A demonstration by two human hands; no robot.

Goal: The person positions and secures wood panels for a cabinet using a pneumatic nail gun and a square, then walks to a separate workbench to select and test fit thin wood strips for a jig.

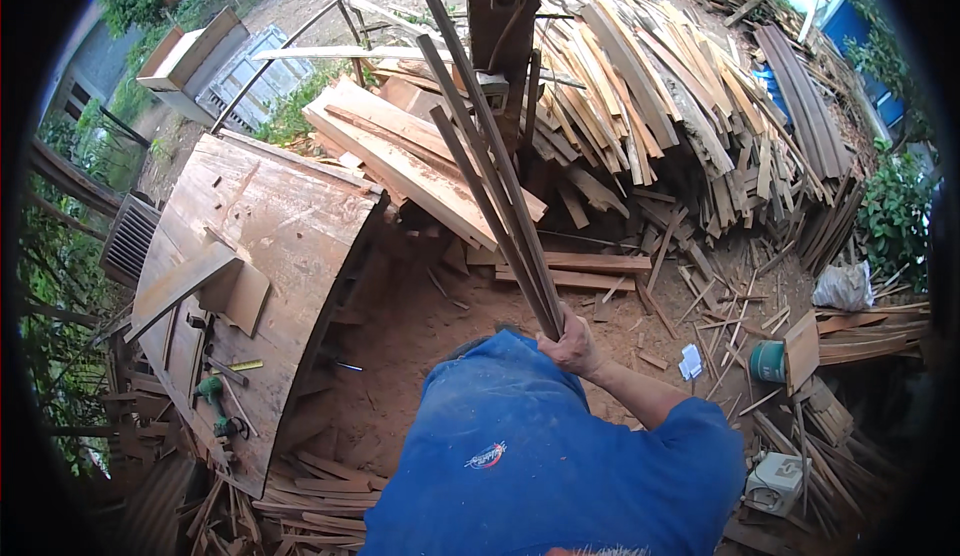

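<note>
My right hand (572, 346) is closed around the lower ends of a few long, narrow wooden strips (530, 266). Dark brown and of unequal length, the strips lean up and away to the left, fanning slightly apart toward their tops. Their upper part passes just left of a dark upright post (497, 16); whether they touch it I cannot tell. My left hand is out of view; my blue shirt (560, 446) fills the lower middle.
Left stands a wooden worktable (290, 226) bearing a green power drill (212, 393) and an angled wooden piece (185, 286). Thick planks (400, 161) lie beyond it. A large heap of boards (640, 86) spreads far right. Offcuts, a green can (768, 361) and a white box (777, 484) sit right.
</note>
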